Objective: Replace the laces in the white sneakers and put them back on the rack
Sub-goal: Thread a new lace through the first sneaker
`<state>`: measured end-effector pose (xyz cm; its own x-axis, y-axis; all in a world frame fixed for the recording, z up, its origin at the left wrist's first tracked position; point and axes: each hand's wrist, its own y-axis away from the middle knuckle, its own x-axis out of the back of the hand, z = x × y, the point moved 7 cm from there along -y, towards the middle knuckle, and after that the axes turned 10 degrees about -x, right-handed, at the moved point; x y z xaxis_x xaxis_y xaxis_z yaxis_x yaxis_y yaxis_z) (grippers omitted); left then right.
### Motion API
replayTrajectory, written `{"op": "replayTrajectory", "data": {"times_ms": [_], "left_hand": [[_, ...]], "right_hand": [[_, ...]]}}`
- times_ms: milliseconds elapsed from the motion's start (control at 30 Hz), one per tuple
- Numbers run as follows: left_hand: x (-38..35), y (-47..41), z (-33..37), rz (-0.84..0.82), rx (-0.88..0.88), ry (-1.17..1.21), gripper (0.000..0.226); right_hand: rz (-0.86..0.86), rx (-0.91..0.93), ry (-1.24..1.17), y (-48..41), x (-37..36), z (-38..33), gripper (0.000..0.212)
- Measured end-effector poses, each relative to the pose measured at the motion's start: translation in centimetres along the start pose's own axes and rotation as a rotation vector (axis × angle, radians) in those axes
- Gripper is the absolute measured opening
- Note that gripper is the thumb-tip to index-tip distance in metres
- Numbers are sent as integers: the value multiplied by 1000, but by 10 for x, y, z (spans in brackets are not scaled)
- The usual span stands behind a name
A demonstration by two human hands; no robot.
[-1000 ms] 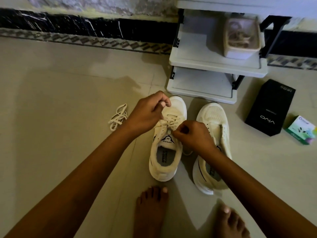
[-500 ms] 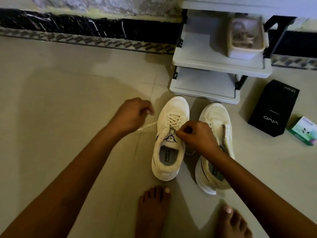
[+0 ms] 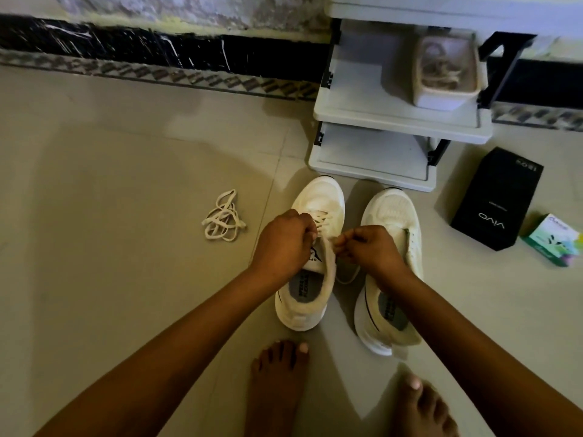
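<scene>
Head view, left hand: we see the left hand with its fingers curled, pinching the lace at the upper eyelets of the laced sneaker.
Head view, right hand: the right hand is clenched on the same lace at the collar's right edge, and a slack strand hangs from it to the floor between the two shoes.
Sneakers: we find both on the floor just in front of the rack, toes toward it. The second sneaker stands beside the laced one, partly under the right forearm (we cannot tell whether it carries a lace).
Loose lace: a loose lace lies tangled on the floor, well to the left of the shoes.
Rack: on its upper shelf stands a pale tub holding what look like more laces.
Boxes: a black box and a small green box lie to the right of the shoes.
Feet: our view ends on two bare feet near the heels.
</scene>
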<state>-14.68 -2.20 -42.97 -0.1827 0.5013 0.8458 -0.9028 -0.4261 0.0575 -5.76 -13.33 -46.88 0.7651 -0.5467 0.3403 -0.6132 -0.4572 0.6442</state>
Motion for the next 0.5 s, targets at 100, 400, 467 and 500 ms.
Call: {"op": "replayTrajectory", "data": {"times_ms": [100, 400, 467, 500], "left_hand": [[-2, -3, 1, -64, -10, -78, 15], [0, -3, 5, -111, 25, -160, 16], [-1, -2, 5, -108, 32, -150, 15], [-2, -1, 6, -110, 29, -141, 15]], "right_hand": [[-9, 15, 20, 0, 0, 2, 29], [42, 236, 409, 14, -10, -18, 23], [37, 141, 311, 9, -5, -13, 19], [14, 76, 241, 6, -3, -9, 20]]}}
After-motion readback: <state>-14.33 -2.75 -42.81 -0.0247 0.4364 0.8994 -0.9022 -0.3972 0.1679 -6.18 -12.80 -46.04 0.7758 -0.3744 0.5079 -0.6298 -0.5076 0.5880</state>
